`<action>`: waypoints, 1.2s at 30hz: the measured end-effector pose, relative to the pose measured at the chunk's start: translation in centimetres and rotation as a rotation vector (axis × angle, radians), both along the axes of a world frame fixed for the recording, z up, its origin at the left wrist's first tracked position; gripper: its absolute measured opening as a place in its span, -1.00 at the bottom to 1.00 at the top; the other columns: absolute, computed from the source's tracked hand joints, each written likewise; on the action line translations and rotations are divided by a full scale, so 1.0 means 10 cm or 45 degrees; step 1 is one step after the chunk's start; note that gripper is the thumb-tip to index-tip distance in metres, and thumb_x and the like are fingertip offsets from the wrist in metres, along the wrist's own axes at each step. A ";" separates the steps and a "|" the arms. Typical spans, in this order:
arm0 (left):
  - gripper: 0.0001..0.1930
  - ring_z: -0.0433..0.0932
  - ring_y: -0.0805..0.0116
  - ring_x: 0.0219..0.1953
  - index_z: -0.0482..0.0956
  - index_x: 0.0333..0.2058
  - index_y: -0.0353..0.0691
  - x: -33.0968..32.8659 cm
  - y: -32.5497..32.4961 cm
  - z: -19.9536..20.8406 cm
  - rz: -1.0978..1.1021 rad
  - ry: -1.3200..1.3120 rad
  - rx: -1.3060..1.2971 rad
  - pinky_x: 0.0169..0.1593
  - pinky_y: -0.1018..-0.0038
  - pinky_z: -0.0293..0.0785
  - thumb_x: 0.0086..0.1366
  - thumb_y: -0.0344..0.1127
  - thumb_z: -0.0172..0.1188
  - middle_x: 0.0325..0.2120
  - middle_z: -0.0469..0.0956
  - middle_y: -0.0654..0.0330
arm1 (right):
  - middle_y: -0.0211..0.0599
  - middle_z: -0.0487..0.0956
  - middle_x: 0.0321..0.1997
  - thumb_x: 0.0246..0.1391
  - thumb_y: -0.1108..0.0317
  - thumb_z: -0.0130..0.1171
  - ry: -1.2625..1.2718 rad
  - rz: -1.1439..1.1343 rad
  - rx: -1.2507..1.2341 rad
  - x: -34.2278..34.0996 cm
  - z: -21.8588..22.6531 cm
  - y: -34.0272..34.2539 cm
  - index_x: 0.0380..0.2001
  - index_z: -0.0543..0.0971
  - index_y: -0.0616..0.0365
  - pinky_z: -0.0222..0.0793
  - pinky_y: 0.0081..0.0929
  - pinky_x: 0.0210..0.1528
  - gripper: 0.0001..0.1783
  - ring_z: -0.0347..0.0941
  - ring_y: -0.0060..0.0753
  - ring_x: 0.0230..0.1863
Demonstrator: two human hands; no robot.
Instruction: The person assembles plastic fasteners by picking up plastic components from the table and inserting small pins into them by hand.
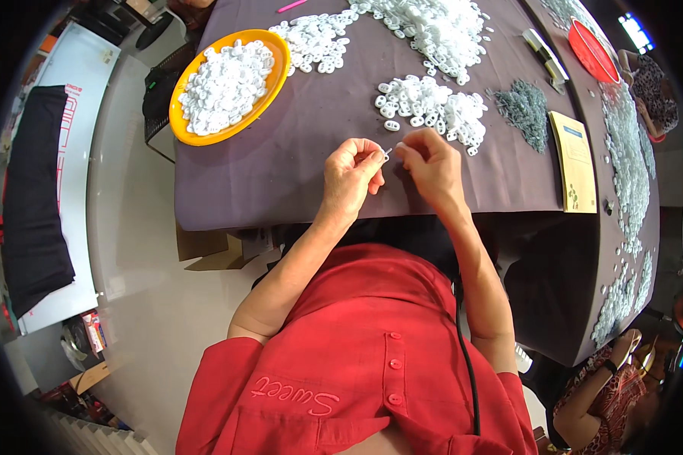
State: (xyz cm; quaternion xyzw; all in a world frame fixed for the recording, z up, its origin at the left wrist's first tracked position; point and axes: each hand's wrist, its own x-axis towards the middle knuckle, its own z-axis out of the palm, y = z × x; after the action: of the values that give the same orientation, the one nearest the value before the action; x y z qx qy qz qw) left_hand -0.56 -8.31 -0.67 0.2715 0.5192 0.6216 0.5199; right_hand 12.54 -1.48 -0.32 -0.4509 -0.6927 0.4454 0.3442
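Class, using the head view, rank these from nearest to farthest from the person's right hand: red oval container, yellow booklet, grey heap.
1. Grey heap: ahead and right of the right hand.
2. Yellow booklet: farther right, past the heap.
3. Red oval container: farthest ahead, on the right.

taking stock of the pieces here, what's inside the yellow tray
The yellow tray holds a heap of small white pieces, some showing holes. The heap covers most of the tray's bottom, so whatever lies beneath the top pieces cannot be seen.
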 end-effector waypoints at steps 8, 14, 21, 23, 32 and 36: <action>-0.96 0.35 0.59 -0.69 0.42 -0.39 -0.32 0.16 0.12 -0.03 -0.033 0.111 -0.024 -0.65 0.68 0.24 0.18 -0.48 0.06 -0.60 0.43 0.25 | -0.34 0.56 -0.39 -0.02 0.51 0.14 0.762 -0.067 -0.535 0.17 -0.04 -0.01 -0.33 0.53 0.25 0.43 -0.67 -0.39 -0.87 0.50 -0.56 -0.41; -0.96 0.35 0.60 -0.70 0.43 -0.41 -0.32 0.18 0.17 0.00 -0.032 0.150 -0.062 -0.66 0.69 0.24 0.17 -0.48 0.07 -0.62 0.42 0.27 | -0.34 0.56 -0.40 -0.03 0.53 0.14 0.764 -0.068 -0.509 0.17 -0.06 -0.02 -0.32 0.53 0.26 0.44 -0.66 -0.37 -0.86 0.50 -0.55 -0.41; -0.96 0.35 0.61 -0.70 0.43 -0.41 -0.31 0.19 0.16 -0.03 -0.023 0.182 -0.057 -0.67 0.70 0.24 0.17 -0.48 0.08 -0.62 0.43 0.28 | -0.36 0.56 -0.42 -0.03 0.52 0.15 0.708 -0.050 -0.437 0.17 -0.09 -0.03 -0.33 0.53 0.26 0.42 -0.67 -0.38 -0.86 0.49 -0.58 -0.43; -0.96 0.35 0.61 -0.70 0.43 -0.41 -0.31 0.19 0.16 -0.03 -0.018 0.190 -0.054 -0.67 0.70 0.24 0.17 -0.47 0.08 -0.62 0.43 0.28 | -0.37 0.56 -0.42 -0.03 0.52 0.15 0.691 -0.054 -0.420 0.17 -0.09 -0.04 -0.33 0.53 0.26 0.42 -0.68 -0.38 -0.86 0.48 -0.60 -0.44; -0.95 0.34 0.63 -0.72 0.45 -0.42 -0.30 0.21 0.15 0.00 -0.015 0.319 -0.084 -0.69 0.71 0.24 0.17 -0.45 0.09 -0.66 0.43 0.30 | -0.39 0.54 -0.44 -0.04 0.52 0.16 0.612 -0.053 -0.353 0.15 -0.10 -0.06 -0.34 0.53 0.28 0.40 -0.70 -0.39 -0.86 0.45 -0.64 -0.46; -0.95 0.35 0.63 -0.71 0.46 -0.42 -0.30 0.21 0.16 0.01 -0.025 0.324 -0.101 -0.69 0.71 0.25 0.17 -0.45 0.10 -0.65 0.44 0.30 | -0.38 0.54 -0.45 -0.03 0.53 0.15 0.516 -0.017 -0.327 0.15 -0.07 -0.06 -0.34 0.52 0.29 0.40 -0.71 -0.41 -0.87 0.45 -0.65 -0.46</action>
State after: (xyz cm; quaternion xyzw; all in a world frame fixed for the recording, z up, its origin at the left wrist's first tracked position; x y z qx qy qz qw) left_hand 1.58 -6.70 -0.56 0.3324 0.6023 0.5562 0.4662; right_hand 14.01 -2.09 -0.99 -0.3968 -0.5442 0.6089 0.4190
